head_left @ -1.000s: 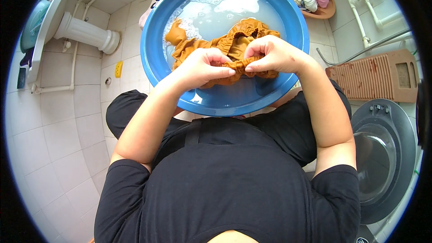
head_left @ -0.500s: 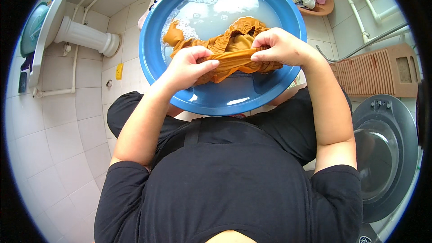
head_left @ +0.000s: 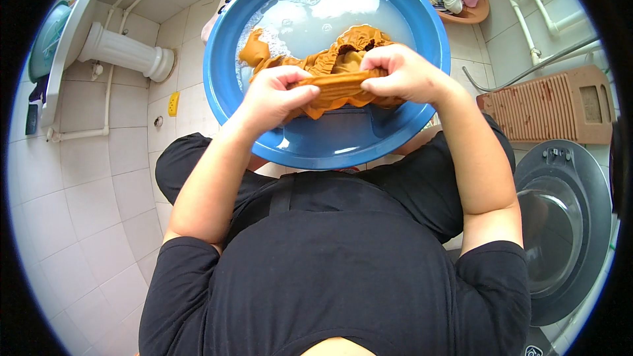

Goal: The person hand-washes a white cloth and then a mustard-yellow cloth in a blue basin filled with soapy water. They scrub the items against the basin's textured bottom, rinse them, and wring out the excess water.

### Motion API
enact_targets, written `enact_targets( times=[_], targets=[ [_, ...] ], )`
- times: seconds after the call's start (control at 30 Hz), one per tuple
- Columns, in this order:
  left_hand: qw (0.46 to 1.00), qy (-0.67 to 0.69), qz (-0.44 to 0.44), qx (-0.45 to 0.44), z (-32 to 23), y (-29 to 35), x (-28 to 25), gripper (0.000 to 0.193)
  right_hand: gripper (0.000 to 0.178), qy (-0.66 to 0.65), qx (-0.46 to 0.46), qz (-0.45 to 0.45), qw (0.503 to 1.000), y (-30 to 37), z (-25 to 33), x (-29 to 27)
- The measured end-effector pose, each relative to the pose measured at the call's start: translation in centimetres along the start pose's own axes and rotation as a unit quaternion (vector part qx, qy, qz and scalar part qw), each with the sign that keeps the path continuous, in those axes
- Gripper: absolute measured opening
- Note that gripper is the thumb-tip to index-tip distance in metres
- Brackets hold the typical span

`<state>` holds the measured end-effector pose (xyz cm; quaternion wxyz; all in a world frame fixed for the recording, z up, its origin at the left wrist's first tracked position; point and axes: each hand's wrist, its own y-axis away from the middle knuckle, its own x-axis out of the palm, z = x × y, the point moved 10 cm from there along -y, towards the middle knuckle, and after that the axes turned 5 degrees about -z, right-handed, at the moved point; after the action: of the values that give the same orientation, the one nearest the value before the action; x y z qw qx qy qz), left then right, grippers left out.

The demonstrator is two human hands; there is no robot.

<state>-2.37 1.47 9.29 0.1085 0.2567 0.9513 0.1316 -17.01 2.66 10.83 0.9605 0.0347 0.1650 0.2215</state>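
Note:
A wet mustard-brown garment [head_left: 306,62] with a gathered, elastic-looking edge lies partly in a large blue basin [head_left: 330,151] of cloudy, sudsy water. Its near edge is lifted as a taut band between my two hands. My left hand [head_left: 277,99] pinches the band's left end, thumb pointing right. At the other end, my right hand [head_left: 412,76] grips the same band between thumb and fingers. The garment's far part rests in the water, and one bunched piece pokes up by the foam at the basin's left side. Fabric under the hands is partly hidden.
To the right lie a brown ridged washboard [head_left: 541,107] and a grey washing machine door or lid with a clear window [head_left: 547,237]. An orange-brown basin [head_left: 484,10] of clothes stands at the far right. A white sink pedestal [head_left: 128,53] and pipes are on the left.
My right hand has shifted slightly left, closer to my left hand. The held band between them is shorter and its face has turned more upward.

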Motion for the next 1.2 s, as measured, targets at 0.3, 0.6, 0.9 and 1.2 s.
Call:
enact_targets(
  times=[0.3,0.6,0.9,1.2],
  targets=[
    [1.0,-0.003,0.024,0.007,0.1,-0.4,0.9,0.011,0.016,-0.037,0.004,0.013,0.999,-0.4,0.3,0.9],
    [0.999,-0.031,0.015,0.033,0.2,-0.5,-1.7,0.012,0.018,-0.037,0.015,0.001,0.999,-0.3,-1.0,-0.4],
    [0.925,-0.273,0.066,0.257,-3.6,0.4,3.8,0.021,0.02,0.038,-0.122,0.026,0.992,-0.6,1.9,2.9],
    [0.991,0.071,-0.085,0.072,-1.0,0.7,-6.5,0.013,0.03,0.101,-0.003,0.001,0.995,-0.8,-2.4,-2.0]
  ],
)
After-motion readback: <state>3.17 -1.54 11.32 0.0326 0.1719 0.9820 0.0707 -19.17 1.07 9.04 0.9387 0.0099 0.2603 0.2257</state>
